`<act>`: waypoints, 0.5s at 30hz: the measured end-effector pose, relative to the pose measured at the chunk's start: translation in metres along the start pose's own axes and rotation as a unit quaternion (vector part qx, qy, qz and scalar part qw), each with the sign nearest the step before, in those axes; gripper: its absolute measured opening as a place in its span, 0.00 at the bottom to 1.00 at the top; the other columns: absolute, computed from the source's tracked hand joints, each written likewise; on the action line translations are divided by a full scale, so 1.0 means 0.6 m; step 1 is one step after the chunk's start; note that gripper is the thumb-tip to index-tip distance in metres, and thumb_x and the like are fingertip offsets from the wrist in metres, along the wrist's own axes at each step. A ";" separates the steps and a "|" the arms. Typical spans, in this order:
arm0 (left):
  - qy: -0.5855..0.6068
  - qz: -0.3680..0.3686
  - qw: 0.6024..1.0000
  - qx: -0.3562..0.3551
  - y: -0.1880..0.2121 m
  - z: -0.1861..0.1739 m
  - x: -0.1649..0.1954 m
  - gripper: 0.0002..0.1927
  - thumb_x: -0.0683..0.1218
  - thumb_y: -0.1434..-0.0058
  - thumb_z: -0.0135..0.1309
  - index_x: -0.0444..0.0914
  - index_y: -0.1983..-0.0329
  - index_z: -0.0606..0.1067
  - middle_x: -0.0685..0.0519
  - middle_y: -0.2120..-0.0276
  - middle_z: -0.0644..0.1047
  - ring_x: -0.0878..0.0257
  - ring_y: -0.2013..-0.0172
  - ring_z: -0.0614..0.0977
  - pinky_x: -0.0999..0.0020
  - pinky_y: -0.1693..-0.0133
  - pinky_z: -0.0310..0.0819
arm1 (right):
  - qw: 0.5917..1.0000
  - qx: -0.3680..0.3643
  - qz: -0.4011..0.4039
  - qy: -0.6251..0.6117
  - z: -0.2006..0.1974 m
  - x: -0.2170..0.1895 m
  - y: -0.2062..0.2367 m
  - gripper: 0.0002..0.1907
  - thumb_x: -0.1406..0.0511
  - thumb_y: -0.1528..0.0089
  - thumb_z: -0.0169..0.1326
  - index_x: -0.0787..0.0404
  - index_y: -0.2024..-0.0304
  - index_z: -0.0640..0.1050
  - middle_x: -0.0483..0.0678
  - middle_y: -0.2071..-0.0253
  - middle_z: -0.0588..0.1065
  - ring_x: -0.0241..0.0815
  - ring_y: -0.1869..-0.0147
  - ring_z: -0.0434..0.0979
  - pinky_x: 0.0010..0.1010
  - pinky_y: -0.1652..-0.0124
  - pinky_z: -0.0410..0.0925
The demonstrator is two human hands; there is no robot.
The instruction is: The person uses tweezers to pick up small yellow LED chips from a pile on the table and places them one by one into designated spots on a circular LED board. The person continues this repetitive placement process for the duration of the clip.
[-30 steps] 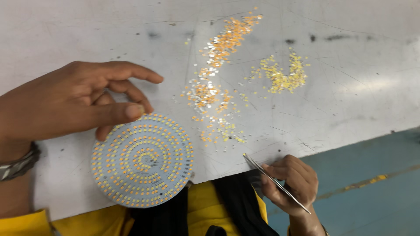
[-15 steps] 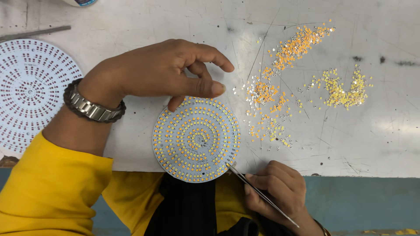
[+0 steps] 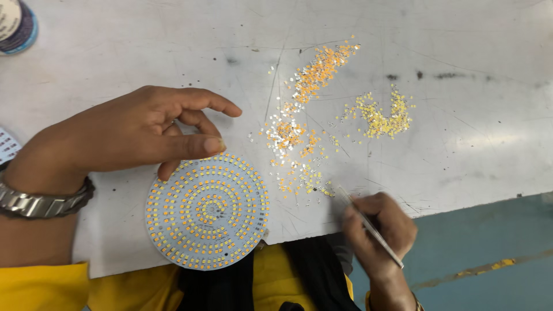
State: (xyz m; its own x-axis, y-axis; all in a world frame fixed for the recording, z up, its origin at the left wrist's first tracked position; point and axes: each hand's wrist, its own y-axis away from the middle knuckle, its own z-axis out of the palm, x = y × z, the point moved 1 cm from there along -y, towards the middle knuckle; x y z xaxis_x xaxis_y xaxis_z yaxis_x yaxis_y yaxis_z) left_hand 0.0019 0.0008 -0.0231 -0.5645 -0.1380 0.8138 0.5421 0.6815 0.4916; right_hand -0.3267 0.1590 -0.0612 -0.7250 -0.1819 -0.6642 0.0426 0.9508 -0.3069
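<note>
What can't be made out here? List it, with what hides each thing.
- Head view: the tip of the tweezers in the right hand is blurred, so whether it grips a chip is unclear.
- The round board: its upper left rim lies under the left hand.
- A second white board and a round container are cut off by the left edge.
- Single loose chips are too small to tell apart.

Open room is offered by the far and right parts of the scratched white table (image 3: 472,150), where only small dark marks are seen. The middle is taken up by scattered orange chips (image 3: 314,78) and a yellow chip heap (image 3: 383,118), with tweezers (image 3: 368,224) in the right hand (image 3: 377,230) reaching their near edge. The near-left is blocked by the round LED board (image 3: 207,210), overhung by the left hand (image 3: 132,135), and a round container (image 3: 14,26) stands at the far-left corner.
</note>
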 end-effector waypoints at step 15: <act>0.012 0.042 0.999 -0.009 -0.004 0.000 -0.007 0.36 0.65 0.47 0.58 0.48 0.35 0.73 0.54 0.64 0.85 0.67 0.90 0.78 0.70 0.83 0.76 | 0.989 -0.059 -0.129 -0.043 0.009 -0.003 -0.002 0.07 0.69 0.50 0.64 0.66 0.73 0.78 0.45 0.79 0.73 0.36 0.80 0.66 0.28 0.78 0.57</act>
State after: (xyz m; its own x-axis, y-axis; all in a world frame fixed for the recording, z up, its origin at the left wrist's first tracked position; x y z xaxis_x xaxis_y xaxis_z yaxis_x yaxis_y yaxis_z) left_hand 0.0034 -0.0002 -0.0276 -0.5010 -0.0986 0.8598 0.5978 0.6789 0.4262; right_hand -0.3214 0.1571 -0.0634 -0.6396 -0.4387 -0.6312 -0.2215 0.8915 -0.3951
